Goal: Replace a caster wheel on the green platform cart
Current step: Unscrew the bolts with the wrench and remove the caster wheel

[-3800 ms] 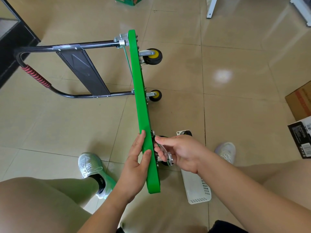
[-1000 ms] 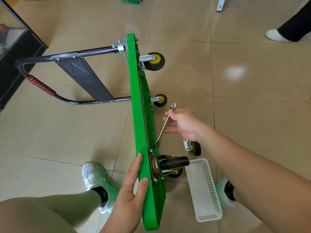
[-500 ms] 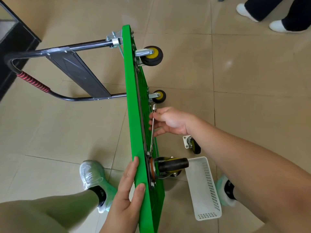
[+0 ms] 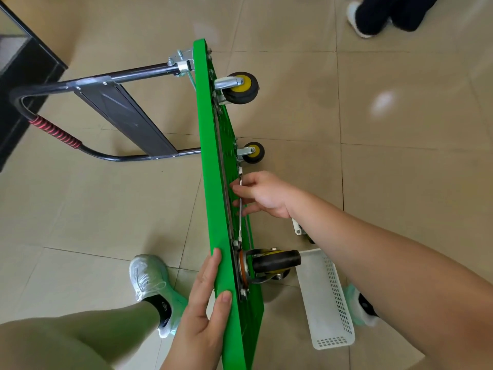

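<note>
The green platform cart point(image 4: 210, 161) stands on its side edge on the tiled floor, its underside facing right. My left hand point(image 4: 205, 305) holds the deck's upper edge near its close end, thumb on the rim. My right hand point(image 4: 262, 194) grips a slim metal wrench point(image 4: 240, 209) lying nearly flat along the underside; its lower end meets a bolt at the mounting plate of a black caster point(image 4: 274, 261). Two yellow-hubbed casters point(image 4: 241, 88) point(image 4: 253, 152) sit at the far end. A loose caster point(image 4: 298, 228) lies on the floor, mostly hidden behind my right forearm.
A white perforated basket point(image 4: 326, 303) lies on the floor right of the cart. The folded black handle with red grip point(image 4: 56, 133) extends left, close to a dark cabinet point(image 4: 18, 76). Another person's feet point(image 4: 373, 14) stand at top right. My own shoes flank the cart.
My right hand has swung the wrench from angled away from the deck to nearly flat against the underside. The left hand keeps its hold on the deck edge.
</note>
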`<state>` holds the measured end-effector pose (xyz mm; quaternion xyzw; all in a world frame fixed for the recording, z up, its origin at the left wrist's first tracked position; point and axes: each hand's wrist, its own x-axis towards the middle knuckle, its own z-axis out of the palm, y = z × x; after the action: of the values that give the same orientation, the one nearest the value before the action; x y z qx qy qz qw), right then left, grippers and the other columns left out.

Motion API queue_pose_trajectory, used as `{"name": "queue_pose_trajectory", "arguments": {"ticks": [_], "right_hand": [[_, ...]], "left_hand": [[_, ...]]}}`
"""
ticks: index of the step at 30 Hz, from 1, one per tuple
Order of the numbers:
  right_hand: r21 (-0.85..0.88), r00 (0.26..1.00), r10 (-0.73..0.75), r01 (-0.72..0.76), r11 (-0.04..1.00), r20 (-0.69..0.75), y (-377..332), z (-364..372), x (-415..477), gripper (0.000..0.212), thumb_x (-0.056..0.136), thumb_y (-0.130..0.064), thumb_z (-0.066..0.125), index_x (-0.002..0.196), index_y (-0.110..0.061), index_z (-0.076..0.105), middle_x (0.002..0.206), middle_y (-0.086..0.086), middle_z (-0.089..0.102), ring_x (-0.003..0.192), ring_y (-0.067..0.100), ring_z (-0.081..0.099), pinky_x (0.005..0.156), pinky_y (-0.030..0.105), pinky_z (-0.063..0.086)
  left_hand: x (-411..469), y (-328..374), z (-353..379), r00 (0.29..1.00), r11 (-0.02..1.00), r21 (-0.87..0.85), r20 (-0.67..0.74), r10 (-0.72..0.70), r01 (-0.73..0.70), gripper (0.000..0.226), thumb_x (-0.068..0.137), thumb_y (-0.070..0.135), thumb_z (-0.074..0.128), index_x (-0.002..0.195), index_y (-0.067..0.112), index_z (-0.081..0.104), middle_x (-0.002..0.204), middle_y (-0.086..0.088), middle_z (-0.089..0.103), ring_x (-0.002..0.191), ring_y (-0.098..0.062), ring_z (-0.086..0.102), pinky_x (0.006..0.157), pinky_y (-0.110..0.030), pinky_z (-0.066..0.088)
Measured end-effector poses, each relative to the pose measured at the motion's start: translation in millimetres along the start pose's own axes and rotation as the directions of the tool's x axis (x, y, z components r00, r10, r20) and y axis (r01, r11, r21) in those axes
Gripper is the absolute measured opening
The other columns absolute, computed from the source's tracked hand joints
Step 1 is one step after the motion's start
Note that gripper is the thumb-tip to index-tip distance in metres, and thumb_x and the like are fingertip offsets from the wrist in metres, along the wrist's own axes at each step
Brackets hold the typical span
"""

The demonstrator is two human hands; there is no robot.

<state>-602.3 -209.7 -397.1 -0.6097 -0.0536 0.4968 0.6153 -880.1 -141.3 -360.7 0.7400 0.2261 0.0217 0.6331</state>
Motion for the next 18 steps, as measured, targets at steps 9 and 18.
{"name": "queue_pose_trajectory", "arguments": {"ticks": [9, 18], "right_hand": [[0.001, 0.977, 0.002, -0.001, 1.000, -0.213, 13, 3, 9, 0.048, 0.091, -0.020, 0.076, 0.130, 0.003, 0.060, 0.108, 0.016, 0.071, 0.078, 0.022, 0.076, 0.069, 0.035, 0.063], [0.027, 0.970, 0.082, -0.078, 0.997, -0.230, 19, 3, 16, 0.055, 0.089, -0.018, 0.078, 0.133, 0.004, 0.055, 0.098, 0.015, 0.070, 0.069, 0.020, 0.075, 0.068, 0.037, 0.065]], "left_hand": [[1, 6, 1, 1.000, 0.999, 0.036, -0.022, 0.003, -0.002, 0.066, 0.091, 0.027, 0.057, 0.141, 0.068, 0.045, 0.161, 0.023, 0.043, 0.152, -0.013, 0.039, 0.126, -0.056, 0.030], [0, 9, 3, 0.999, 1.000, 0.006, -0.033, -0.020, 0.020, 0.065, 0.091, 0.025, 0.057, 0.153, 0.039, 0.043, 0.160, 0.022, 0.045, 0.152, -0.010, 0.039, 0.126, -0.055, 0.029]]}}
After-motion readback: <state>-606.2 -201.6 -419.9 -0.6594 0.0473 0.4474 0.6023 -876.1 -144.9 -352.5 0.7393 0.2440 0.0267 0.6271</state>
